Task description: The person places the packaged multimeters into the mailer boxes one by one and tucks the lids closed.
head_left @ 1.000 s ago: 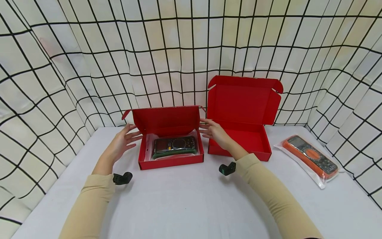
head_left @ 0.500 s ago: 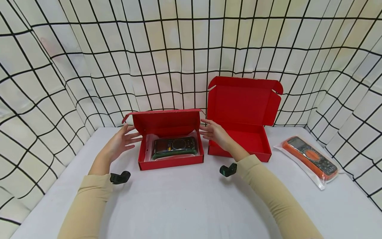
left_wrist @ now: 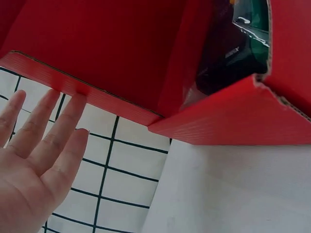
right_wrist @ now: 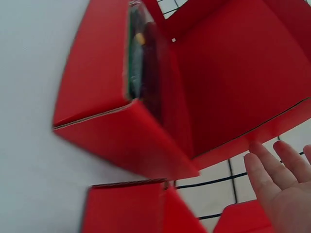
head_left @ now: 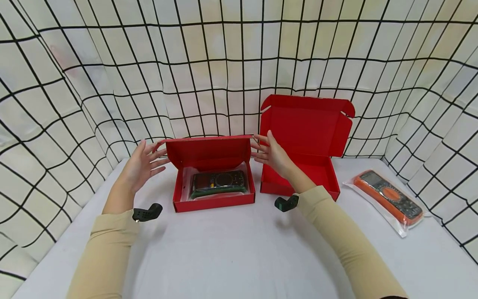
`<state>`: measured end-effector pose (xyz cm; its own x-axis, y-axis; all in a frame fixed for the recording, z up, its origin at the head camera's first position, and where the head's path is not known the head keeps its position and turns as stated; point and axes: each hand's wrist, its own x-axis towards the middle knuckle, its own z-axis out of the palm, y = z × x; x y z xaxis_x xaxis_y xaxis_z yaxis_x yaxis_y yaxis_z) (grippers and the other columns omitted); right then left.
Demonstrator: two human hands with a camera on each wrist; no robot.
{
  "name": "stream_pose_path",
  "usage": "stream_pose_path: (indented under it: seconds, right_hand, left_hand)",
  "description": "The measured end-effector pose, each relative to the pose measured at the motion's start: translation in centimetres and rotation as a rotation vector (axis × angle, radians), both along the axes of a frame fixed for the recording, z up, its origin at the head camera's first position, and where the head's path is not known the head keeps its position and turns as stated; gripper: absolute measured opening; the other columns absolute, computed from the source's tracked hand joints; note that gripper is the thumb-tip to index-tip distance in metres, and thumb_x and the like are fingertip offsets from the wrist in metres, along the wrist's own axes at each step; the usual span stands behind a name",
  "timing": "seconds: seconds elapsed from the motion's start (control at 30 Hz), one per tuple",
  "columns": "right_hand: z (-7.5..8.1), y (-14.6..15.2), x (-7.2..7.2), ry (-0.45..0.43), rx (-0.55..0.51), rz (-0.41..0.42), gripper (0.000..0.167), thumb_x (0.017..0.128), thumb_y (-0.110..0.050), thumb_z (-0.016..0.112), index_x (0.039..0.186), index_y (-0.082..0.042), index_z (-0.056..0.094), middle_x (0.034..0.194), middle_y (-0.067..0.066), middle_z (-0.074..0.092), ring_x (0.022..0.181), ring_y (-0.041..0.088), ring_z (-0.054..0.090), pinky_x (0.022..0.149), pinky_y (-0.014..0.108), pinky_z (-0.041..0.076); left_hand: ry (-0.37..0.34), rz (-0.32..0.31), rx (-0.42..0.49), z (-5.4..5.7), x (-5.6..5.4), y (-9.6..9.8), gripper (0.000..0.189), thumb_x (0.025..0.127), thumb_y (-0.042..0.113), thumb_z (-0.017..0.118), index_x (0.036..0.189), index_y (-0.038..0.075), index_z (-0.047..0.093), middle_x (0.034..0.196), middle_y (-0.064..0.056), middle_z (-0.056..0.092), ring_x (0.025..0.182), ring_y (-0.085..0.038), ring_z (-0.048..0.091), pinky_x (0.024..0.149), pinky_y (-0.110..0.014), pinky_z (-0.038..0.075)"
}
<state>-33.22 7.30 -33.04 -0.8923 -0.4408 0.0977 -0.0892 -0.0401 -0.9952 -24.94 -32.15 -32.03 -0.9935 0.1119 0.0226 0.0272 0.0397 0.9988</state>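
Observation:
A red cardboard box point(head_left: 214, 204) stands at the centre-left of the table, its lid point(head_left: 209, 153) raised at the back and its front flap bent forward. Inside lies a dark multimeter point(head_left: 218, 182) with a green edge, in a clear plastic bag. My left hand point(head_left: 139, 168) is at the lid's left side, fingers extended and spread, fingertips right at the side flap point(left_wrist: 77, 87). On the other side, my right hand point(head_left: 274, 157) has its fingers stretched toward the lid's right edge, close to its side flap point(right_wrist: 262, 132). Neither hand grips anything.
A second red box point(head_left: 310, 170) stands to the right with its lid upright, partly behind my right hand. Farther right lies an orange multimeter point(head_left: 390, 195) in a clear bag. Black-gridded white cloth point(head_left: 231, 74) walls the table's back and sides.
Both hands have risen along the lid's sides, the left one also shifting left. The lid has tipped slightly forward from a second ago. The meters and the second box stay put.

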Motion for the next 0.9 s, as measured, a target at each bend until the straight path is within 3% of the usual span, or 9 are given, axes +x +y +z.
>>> stream_pose_path:
  seconds: [0.17, 0.23, 0.33, 0.43, 0.5, 0.6, 0.73, 0.9]
  right_hand:
    - [1.3, -0.6, 0.0, 0.012, 0.083, -0.010, 0.069, 0.108, -0.056, 0.031, 0.161, -0.012, 0.032, 0.159, 0.017, 0.041, 0.135, 0.040, 0.052, 0.109, 0.046, 0.044]
    - [1.4, -0.7, 0.1, 0.021, 0.124, -0.008, 0.067, 0.108, -0.054, 0.034, 0.162, -0.013, 0.031, 0.159, 0.016, 0.041, 0.134, 0.039, 0.053, 0.108, 0.045, 0.046]
    - [1.3, -0.8, 0.2, 0.039, 0.153, -0.002, 0.064, 0.109, -0.049, 0.039, 0.160, -0.012, 0.033, 0.158, 0.015, 0.042, 0.135, 0.038, 0.053, 0.108, 0.045, 0.046]
    - [1.0, -0.7, 0.4, 0.055, 0.151, 0.001, 0.060, 0.109, -0.042, 0.043, 0.159, -0.009, 0.035, 0.156, 0.016, 0.044, 0.137, 0.041, 0.050, 0.109, 0.046, 0.045]
    - [0.9, -0.6, 0.4, 0.059, 0.140, 0.006, 0.059, 0.109, -0.041, 0.044, 0.157, -0.007, 0.037, 0.156, 0.017, 0.044, 0.138, 0.043, 0.048, 0.110, 0.047, 0.044]
    - [0.6, -0.4, 0.5, 0.062, 0.127, 0.018, 0.059, 0.108, -0.039, 0.045, 0.157, -0.006, 0.038, 0.155, 0.018, 0.045, 0.139, 0.045, 0.045, 0.112, 0.048, 0.041]
    - [0.1, -0.2, 0.6, 0.063, 0.115, 0.030, 0.060, 0.107, -0.035, 0.049, 0.158, -0.005, 0.036, 0.155, 0.019, 0.044, 0.141, 0.044, 0.044, 0.115, 0.049, 0.038]
    - [-0.5, -0.1, 0.6, 0.085, 0.101, 0.036, 0.061, 0.105, -0.027, 0.052, 0.159, -0.004, 0.034, 0.155, 0.019, 0.045, 0.139, 0.040, 0.047, 0.116, 0.047, 0.037]
  left_hand:
    - [-0.019, 0.009, -0.027, 0.7, 0.1, 0.4, 0.087, 0.102, 0.068, 0.032, 0.166, 0.012, 0.011, 0.168, -0.022, 0.017, 0.144, -0.042, 0.033, 0.121, -0.053, 0.021]
    - [-0.017, 0.017, -0.052, 0.9, 0.3, 0.6, 0.080, 0.102, 0.067, 0.036, 0.162, 0.015, 0.023, 0.167, -0.023, 0.020, 0.139, -0.038, 0.039, 0.121, -0.051, 0.025]
    - [-0.002, 0.027, -0.100, 1.2, 0.4, 0.9, 0.055, 0.103, 0.062, 0.039, 0.144, 0.025, 0.042, 0.164, -0.025, 0.025, 0.128, -0.027, 0.049, 0.117, -0.043, 0.035]
    - [0.014, 0.032, -0.137, 1.4, 0.5, 1.2, 0.037, 0.104, 0.059, 0.040, 0.130, 0.034, 0.047, 0.161, -0.027, 0.029, 0.120, -0.019, 0.053, 0.110, -0.036, 0.043]
    - [0.023, 0.030, -0.151, 1.4, 0.6, 1.3, 0.035, 0.105, 0.059, 0.040, 0.129, 0.034, 0.048, 0.160, -0.026, 0.031, 0.118, -0.017, 0.053, 0.106, -0.032, 0.045]
    - [0.040, 0.022, -0.162, 1.2, 0.6, 1.2, 0.039, 0.105, 0.057, 0.041, 0.133, 0.031, 0.049, 0.154, -0.022, 0.039, 0.118, -0.017, 0.055, 0.100, -0.026, 0.048]
    - [0.067, 0.002, -0.142, 0.6, 0.7, 0.8, 0.041, 0.106, 0.048, 0.045, 0.140, 0.024, 0.050, 0.139, -0.005, 0.052, 0.118, -0.017, 0.057, 0.094, -0.020, 0.050]
    - [0.085, -0.013, -0.108, 0.0, 0.7, 0.5, 0.054, 0.107, 0.038, 0.048, 0.152, 0.009, 0.041, 0.130, 0.006, 0.055, 0.116, -0.015, 0.058, 0.095, -0.020, 0.051]
